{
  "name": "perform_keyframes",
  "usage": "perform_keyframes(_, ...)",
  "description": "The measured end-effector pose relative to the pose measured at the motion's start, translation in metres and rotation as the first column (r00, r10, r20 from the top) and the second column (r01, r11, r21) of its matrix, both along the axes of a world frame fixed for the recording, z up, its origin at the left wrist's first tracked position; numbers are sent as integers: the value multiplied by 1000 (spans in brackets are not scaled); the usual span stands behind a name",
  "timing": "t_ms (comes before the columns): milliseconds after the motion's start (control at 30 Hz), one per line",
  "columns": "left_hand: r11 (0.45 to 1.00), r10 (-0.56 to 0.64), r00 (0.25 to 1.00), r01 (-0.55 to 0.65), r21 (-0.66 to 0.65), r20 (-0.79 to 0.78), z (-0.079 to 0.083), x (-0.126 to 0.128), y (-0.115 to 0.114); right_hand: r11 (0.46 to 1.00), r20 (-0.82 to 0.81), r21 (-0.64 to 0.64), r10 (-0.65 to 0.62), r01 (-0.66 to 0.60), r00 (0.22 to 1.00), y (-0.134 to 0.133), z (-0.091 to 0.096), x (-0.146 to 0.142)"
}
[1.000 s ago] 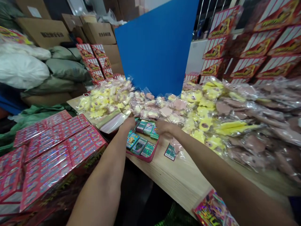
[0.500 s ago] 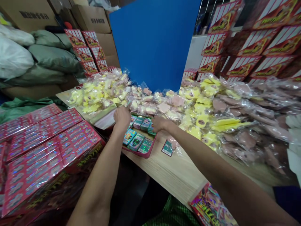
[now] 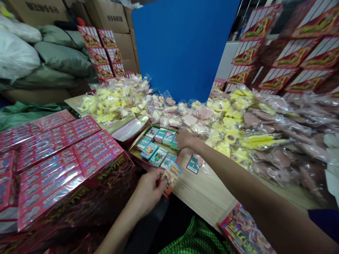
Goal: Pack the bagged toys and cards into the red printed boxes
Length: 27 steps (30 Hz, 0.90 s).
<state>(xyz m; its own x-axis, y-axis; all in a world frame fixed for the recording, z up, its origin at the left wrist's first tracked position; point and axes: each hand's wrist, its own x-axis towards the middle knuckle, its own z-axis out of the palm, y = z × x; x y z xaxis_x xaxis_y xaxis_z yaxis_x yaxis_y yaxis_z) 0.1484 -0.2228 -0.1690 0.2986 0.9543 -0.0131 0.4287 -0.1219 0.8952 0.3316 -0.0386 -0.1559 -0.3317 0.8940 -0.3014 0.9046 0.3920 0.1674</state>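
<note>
the person's left hand (image 3: 147,193) is low and near the body, fingers and thumb pinching a small printed card (image 3: 171,177) by its edge, its bright face tilted up. just ahead of that hand sits a shallow red tray (image 3: 134,156) with a gold lining, on a pale wooden table (image 3: 203,192). inside lie about 8 small printed cards in blue, green and teal, set in 2 rough rows.

the right hand (image 3: 184,139) reaches across from the other side, its fingers close together, the fingertips (image 3: 177,137) at the tray's right end beside a teal card (image 3: 174,143). whether it grips that card, i cannot tell. a single green card (image 3: 192,164) lies on the table just right of the tray.

beyond the tray, clear plastic bags of yellow and pink items (image 3: 225,123) are heaped across the table. shiny red boxes (image 3: 60,155) stack up on the left, and a blue board (image 3: 182,46) stands behind the heap. cardboard cartons (image 3: 106,16) and bulging sacks (image 3: 60,60) fill the back left.
</note>
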Motion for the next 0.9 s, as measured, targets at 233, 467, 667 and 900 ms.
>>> perform_keyframes(233, 998, -5, 924, -22, -66, -382, -48, 63, -18, 1000, 34, -6, -6, 6, 999, -8, 7, -5)
perform_keyframes(467, 996, 91, 837, -63, 70, -539, -51, 82, -17, 989, 32, -142, 56, -51, 998, -52, 12, -37)
perform_keyframes(667, 941, 195, 824, -4, 338, -532, -29, 49, -16, 985, 17, -171, 31, -28, 999, -67, 4, -45)
perform_keyframes(900, 908, 313, 678, -9, 419, -665, -30, 8, 29, 990, -39, -142, -19, 13, 999, -80, 11, -41)
